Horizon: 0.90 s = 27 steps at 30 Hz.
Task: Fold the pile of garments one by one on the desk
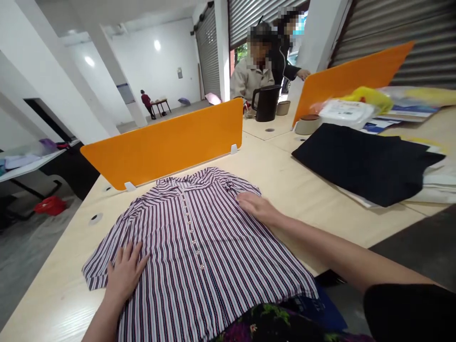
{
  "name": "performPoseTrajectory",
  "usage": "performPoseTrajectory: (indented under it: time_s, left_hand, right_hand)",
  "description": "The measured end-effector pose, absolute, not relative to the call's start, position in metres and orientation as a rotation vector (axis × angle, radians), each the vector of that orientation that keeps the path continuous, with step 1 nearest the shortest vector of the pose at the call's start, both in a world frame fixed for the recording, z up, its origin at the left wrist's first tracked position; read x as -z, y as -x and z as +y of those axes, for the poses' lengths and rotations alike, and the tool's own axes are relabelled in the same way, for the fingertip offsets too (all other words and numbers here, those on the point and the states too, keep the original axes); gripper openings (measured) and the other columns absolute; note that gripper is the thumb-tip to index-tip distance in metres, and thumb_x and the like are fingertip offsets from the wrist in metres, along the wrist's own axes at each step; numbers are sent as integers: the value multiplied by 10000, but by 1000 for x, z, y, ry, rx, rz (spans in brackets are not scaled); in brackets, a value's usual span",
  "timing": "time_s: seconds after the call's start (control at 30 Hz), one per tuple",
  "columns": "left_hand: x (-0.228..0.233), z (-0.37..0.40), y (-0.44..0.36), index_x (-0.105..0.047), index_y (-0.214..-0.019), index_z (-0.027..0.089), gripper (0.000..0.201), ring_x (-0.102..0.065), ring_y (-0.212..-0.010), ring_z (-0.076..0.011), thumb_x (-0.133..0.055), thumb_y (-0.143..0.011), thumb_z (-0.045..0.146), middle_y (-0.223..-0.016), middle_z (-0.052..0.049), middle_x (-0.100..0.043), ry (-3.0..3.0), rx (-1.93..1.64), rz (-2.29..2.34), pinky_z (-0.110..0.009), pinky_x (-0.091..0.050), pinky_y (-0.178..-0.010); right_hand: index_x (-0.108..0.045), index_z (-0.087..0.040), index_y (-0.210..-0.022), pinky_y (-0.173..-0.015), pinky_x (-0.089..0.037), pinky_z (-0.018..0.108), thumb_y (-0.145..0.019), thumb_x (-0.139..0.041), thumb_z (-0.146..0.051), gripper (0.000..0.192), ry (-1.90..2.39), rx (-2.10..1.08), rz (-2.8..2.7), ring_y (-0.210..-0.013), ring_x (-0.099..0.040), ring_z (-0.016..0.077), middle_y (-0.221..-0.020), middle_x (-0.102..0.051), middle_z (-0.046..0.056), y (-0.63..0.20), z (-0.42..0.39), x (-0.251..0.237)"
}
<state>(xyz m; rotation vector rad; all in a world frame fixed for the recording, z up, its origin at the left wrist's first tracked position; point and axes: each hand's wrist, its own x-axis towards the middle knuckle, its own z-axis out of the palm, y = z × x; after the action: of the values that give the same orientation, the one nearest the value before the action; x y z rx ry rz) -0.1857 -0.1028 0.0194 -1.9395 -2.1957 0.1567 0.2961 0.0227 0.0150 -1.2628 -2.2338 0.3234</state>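
A striped button-up shirt (pixel 221 247) lies spread front side up on the light wooden table, its collar toward the orange divider and its hem hanging over the near edge. A row of small shiny buttons runs down its middle. My left hand (pixel 125 268) rests flat on the shirt by the left sleeve, fingers spread. Over at the right sleeve, my right hand (pixel 257 207) lies on the cloth with its fingers stretched out toward the left. Neither hand lifts any fabric.
An orange divider (pixel 167 142) stands behind the shirt, and a second orange divider (pixel 352 80) is farther right. Dark folded cloth (pixel 363 161) lies on papers at right, near plastic-wrapped packs (pixel 347 113). A black pitcher (pixel 267 103) stands in front of people across the table.
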Motion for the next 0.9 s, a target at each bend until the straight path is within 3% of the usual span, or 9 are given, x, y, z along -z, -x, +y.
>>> performPoseTrajectory:
  time_s: [0.1, 0.17, 0.23, 0.37, 0.5, 0.6, 0.67, 0.8, 0.9]
  left_hand:
    - [-36, -71, 153, -435, -1397, 174, 561, -228, -1406, -327, -296, -923, 439, -1512, -134, -330, 1988, -9, -2077, -586, -278, -1064]
    - [-40, -47, 127, -405, -1417, 209, 558, -211, -1416, -312, -313, -925, 456, -1527, -109, -309, 2108, 50, -1998, -570, -269, -1080]
    - [-36, -28, 107, -368, -1436, 255, 562, -209, -1416, -319, -322, -925, 484, -1533, -78, -302, 2190, 31, -1999, -578, -249, -1088]
    - [-18, -17, 93, -317, -1456, 283, 561, -212, -1415, -326, -309, -934, 488, -1547, -49, -271, 2202, -23, -2037, -586, -223, -1098]
    - [-19, -17, 98, -345, -1444, 281, 557, -238, -1403, -337, -318, -932, 499, -1536, -49, -299, 2218, -13, -2001, -601, -242, -1084]
    - [-31, -5, 100, -425, -1399, 208, 573, -419, -1303, -285, -295, -934, 517, -1430, -103, -465, 2243, 61, -1990, -490, -347, -1061]
    - [-36, 5, 100, -438, -1386, 164, 589, -454, -1275, -261, -280, -939, 513, -1394, -130, -499, 2203, 108, -1997, -433, -364, -1058]
    - [-29, 17, 98, -358, -1439, 254, 570, -257, -1400, -320, -316, -932, 510, -1523, -69, -327, 2136, 9, -2042, -550, -249, -1105]
    - [-21, 16, 98, -314, -1459, 269, 574, -214, -1417, -318, -287, -939, 511, -1543, -54, -279, 2135, -41, -2071, -559, -218, -1115]
  right_hand:
    - [-661, -199, -1135, -909, -448, 368, -857, -535, -390, 360, 1735, -183, -1997, -1051, -590, 262, -1126, -659, 108, -310, 72, -29]
    - [-704, -204, -982, -781, -466, 305, -768, -624, -288, 243, 1879, -155, -2065, -904, -623, 240, -969, -692, 86, -314, 102, -37]
    - [-704, -202, -920, -722, -447, 280, -763, -586, -180, 197, 1897, -98, -2094, -853, -618, 220, -934, -687, 87, -319, 125, -47]
    - [-662, -130, -1062, -836, -396, 426, -846, -431, -120, 317, 1939, 137, -1887, -1017, -551, 301, -1123, -599, 214, -341, 151, -67]
    - [-669, -159, -1082, -896, -357, 531, -833, -447, -134, 334, 1849, 227, -1764, -1074, -515, 354, -1109, -602, 211, -342, 165, -74]
    - [-662, -153, -1107, -908, -399, 420, -870, -403, -143, 351, 1696, 32, -1955, -1039, -558, 291, -1110, -631, 173, -302, 172, -70]
    - [-666, -163, -1096, -898, -415, 320, -899, -410, -197, 325, 1635, -80, -2069, -1007, -580, 226, -1093, -651, 121, -260, 176, -65]
    - [-682, -184, -1047, -880, -430, 284, -840, -553, -485, 388, 1590, -164, -2259, -1024, -581, 226, -1116, -634, 101, -180, 182, -57]
    - [-687, -189, -1052, -867, -444, 289, -784, -627, -458, 384, 1640, -266, -2318, -1047, -588, 247, -1171, -622, 115, -144, 193, -54]
